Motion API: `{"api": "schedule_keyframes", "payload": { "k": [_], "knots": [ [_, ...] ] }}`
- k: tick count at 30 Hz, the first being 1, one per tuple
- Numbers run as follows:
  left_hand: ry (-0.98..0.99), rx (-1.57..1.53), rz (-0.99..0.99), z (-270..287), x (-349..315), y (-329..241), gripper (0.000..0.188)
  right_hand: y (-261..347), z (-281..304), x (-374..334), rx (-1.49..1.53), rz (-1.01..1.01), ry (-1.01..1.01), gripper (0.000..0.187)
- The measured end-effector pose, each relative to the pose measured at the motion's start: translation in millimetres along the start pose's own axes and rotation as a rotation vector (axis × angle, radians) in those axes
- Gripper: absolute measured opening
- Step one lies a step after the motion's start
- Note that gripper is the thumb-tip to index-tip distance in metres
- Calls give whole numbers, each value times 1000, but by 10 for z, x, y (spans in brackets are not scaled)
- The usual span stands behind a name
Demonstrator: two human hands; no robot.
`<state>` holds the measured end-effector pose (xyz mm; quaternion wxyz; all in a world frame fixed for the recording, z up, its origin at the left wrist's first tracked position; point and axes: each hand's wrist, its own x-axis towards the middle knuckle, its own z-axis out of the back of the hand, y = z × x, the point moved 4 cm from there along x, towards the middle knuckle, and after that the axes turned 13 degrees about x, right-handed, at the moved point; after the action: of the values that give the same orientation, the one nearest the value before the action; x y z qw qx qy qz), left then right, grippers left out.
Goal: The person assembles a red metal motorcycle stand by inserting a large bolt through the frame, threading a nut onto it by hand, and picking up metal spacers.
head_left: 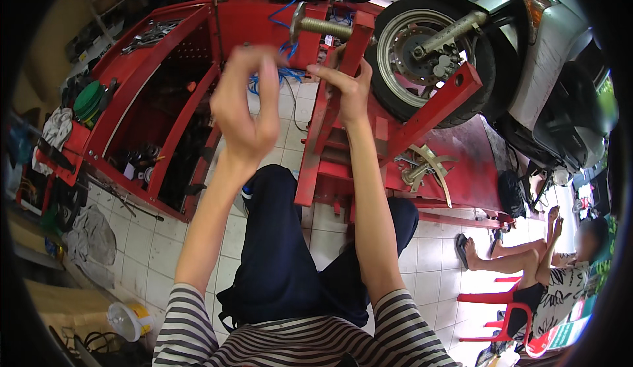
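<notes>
Hands raised apart before red wheel clamp (343,96), right hand (343,90) seemingly closed on it, left hand (244,106) curled, empty, just beside.

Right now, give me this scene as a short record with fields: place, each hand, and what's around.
Place: tiled workshop floor beside a red motorcycle lift
Left hand: raised in the air, fingers curled, seemingly holding nothing
Right hand: touching the red wheel clamp by its threaded screw handle
On lift: scooter front wheel in the clamp
Left side: red tool cart with tools
Right side: another person seated on a red chair
</notes>
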<state>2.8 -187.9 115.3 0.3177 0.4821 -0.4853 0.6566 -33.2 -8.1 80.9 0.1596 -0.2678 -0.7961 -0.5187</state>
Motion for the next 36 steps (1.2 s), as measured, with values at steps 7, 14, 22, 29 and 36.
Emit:
{"api": "schedule_keyframes", "payload": {
  "k": [7, 14, 22, 29, 36],
  "knots": [
    [572, 255, 412, -461, 635, 157, 56, 40, 98, -3, -45, 22, 1, 31],
    [83, 42, -292, -291, 135, 124, 35, 84, 5, -63, -16, 43, 40, 32],
    [488, -308, 619, -418, 506, 300, 32, 67, 73, 3, -57, 64, 61, 27],
    [395, -542, 77, -163, 495, 133, 27, -49, 96, -60, 30, 41, -40, 33],
    [454, -358, 517, -305, 517, 190, 34, 67, 72, -15, -27, 18, 25, 32]
  ]
}}
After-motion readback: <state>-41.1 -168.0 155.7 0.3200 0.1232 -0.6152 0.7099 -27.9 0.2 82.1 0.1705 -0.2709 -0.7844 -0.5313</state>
